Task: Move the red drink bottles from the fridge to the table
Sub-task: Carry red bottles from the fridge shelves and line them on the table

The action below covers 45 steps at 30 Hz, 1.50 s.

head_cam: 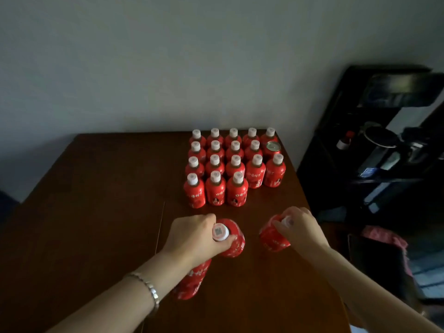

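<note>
Most red bottles (216,164) already stand beyond our hands; left hand (192,236) and right hand (300,228) each grip another

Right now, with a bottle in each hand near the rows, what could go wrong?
1. The left hand holds two red plastic drink bottles: the upper bottle by its neck, the lower bottle under the wrist; the lower one might slip.
2. Setting the right hand's tilted red bottle down could knock the tightly packed front row.
</note>
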Each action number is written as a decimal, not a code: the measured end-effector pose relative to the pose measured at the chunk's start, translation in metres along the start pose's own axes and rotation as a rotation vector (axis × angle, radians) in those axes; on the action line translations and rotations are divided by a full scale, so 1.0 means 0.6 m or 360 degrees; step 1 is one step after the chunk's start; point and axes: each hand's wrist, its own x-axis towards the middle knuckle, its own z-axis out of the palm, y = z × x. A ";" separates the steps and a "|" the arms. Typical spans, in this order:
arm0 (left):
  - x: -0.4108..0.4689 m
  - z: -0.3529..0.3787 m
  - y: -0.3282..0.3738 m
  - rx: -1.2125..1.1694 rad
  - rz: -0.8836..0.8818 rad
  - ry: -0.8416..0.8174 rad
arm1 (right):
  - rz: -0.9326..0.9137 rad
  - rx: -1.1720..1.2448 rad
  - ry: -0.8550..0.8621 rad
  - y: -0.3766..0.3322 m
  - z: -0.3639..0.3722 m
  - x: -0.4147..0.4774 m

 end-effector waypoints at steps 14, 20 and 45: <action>0.164 0.056 -0.070 -0.0237 0.0141 -0.0075 | 0.0207 0.0319 -0.0090 -0.063 0.073 0.267; 0.182 0.071 -0.064 -0.0246 0.0067 -0.0119 | 0.0449 0.0725 -0.0192 0.002 0.092 0.279; 0.254 0.082 0.050 -0.0274 0.0207 -0.0211 | -0.0041 0.0297 -0.0003 0.064 0.083 0.176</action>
